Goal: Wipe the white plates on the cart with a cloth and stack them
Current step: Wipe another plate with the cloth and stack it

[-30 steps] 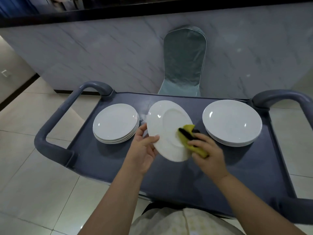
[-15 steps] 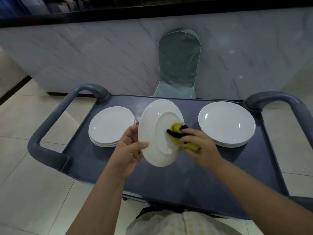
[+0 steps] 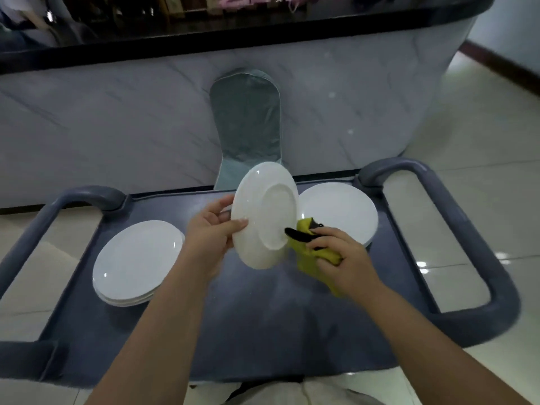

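Through the head camera I looked down on the grey-blue plastic cart with a shallow tray top (image 3: 263,317), and the tray held everything that mattered. On its left side sat a stack of round white ceramic plates (image 3: 137,258), lying flat with several rims showing one above another along the near edge. On the far right of the tray sat a second stack of white plates (image 3: 342,211), also flat. Its near edge was partly hidden behind the right hand, so I could not count it.

Between the two stacks, lifted clear of the tray, was the single white plate being wiped (image 3: 263,206). It stood tilted steeply, almost on edge, with its top rim leaning away toward the counter. The face turned to me was glossy and unmarked, with a round inner ring set off from a broad rim. I could not tell for certain whether that was the underside.

The left hand (image 3: 210,232) gripped the plate's left rim, thumb on the near face and fingers curled behind. The right hand (image 3: 347,258) was closed round a bunched yellow cloth with a black edge (image 3: 309,252), and the black edge touched the lower right of the plate's ring.

Beyond the cart stood a chair in a grey-green fabric cover (image 3: 247,127), backed against a pale marble-patterned counter front (image 3: 117,127). Glossy light floor tiles (image 3: 482,141) lay around.
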`<state>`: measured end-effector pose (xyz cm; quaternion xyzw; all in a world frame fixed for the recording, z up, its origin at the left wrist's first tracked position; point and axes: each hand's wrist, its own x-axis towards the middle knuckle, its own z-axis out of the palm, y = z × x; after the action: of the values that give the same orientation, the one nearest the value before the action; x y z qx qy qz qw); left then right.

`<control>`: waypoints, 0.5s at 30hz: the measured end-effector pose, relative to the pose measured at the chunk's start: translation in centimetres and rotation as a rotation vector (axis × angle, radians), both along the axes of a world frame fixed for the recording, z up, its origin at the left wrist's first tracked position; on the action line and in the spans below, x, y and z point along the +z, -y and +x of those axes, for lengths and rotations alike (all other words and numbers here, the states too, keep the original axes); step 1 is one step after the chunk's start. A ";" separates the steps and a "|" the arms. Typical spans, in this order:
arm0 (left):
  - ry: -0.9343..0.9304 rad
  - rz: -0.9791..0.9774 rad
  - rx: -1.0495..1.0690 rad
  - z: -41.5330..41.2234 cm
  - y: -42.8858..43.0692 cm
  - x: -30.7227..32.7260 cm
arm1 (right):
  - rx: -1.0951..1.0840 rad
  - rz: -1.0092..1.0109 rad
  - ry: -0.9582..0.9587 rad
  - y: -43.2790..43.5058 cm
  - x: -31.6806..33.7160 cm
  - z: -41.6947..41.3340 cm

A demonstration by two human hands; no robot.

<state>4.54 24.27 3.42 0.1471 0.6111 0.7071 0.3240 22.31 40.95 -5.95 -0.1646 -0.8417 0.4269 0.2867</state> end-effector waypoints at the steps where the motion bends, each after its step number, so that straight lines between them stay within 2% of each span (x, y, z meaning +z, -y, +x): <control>1: -0.072 -0.004 -0.046 -0.1 -1.7 0.8 | -0.085 -0.016 -0.003 -0.9 0.6 1.1; 3: -0.261 -0.016 -0.116 0.0 -5.5 1.9 | -0.232 0.004 -0.036 -2.3 1.9 3.1; 7: -0.953 -0.225 -0.313 1.4 -12.8 1.2 | -0.472 0.035 -0.042 -4.3 2.8 6.1; 9: -1.222 -0.358 -0.394 1.8 -15.0 -0.6 | -0.532 -0.001 -0.035 -4.7 2.8 6.7; 12: -1.435 -0.536 -0.585 2.0 -17.1 -3.4 | -0.617 -0.065 -0.049 -5.0 3.1 6.7; 15: -1.525 -0.673 -0.741 2.2 -17.5 -5.4 | -0.670 -0.094 -0.055 -5.0 3.3 6.6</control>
<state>6.72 41.74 -2.01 0.6593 0.7472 0.0533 0.0642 28.94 45.95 -2.60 -0.4334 -0.7123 0.3517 0.4256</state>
